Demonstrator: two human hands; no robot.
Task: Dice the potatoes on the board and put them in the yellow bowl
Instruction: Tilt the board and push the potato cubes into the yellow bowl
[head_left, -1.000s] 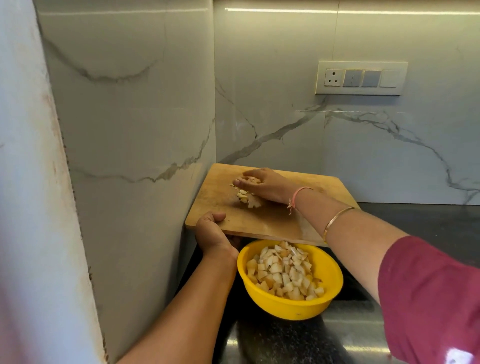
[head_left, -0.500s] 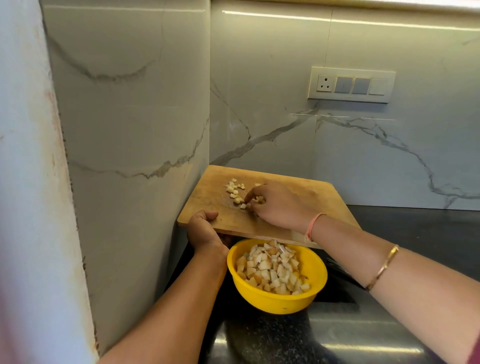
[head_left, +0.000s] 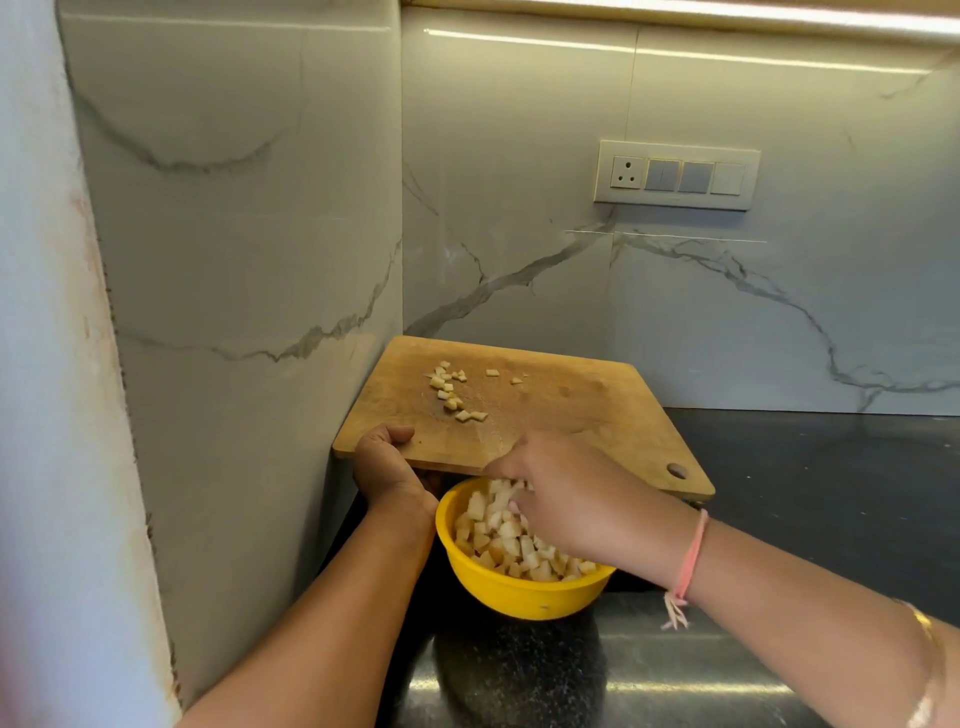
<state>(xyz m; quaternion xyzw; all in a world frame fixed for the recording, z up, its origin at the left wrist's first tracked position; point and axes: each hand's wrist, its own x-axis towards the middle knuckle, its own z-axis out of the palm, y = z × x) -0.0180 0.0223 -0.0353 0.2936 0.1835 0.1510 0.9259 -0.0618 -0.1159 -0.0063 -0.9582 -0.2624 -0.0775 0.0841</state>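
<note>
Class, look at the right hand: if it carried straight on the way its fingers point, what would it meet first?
The right hand would probably meet the potato cubes in the yellow bowl, just beneath it; depth is unclear.

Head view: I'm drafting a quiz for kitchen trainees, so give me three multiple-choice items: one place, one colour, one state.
1. Where is the round yellow plastic bowl?
A) on the dark counter below the near edge of the rectangular wooden cutting board
B) on top of that board
C) in a sink

2. What colour is the thread band on the right wrist?
A) green
B) pink
C) black

3. What is the left hand doing?
A) lying flat on the counter
B) holding a knife
C) gripping the board's near left edge

1 A: it stands on the counter under the board's edge; 2 B: the thread is pink; 3 C: its fingers curl round the board's edge.
</note>
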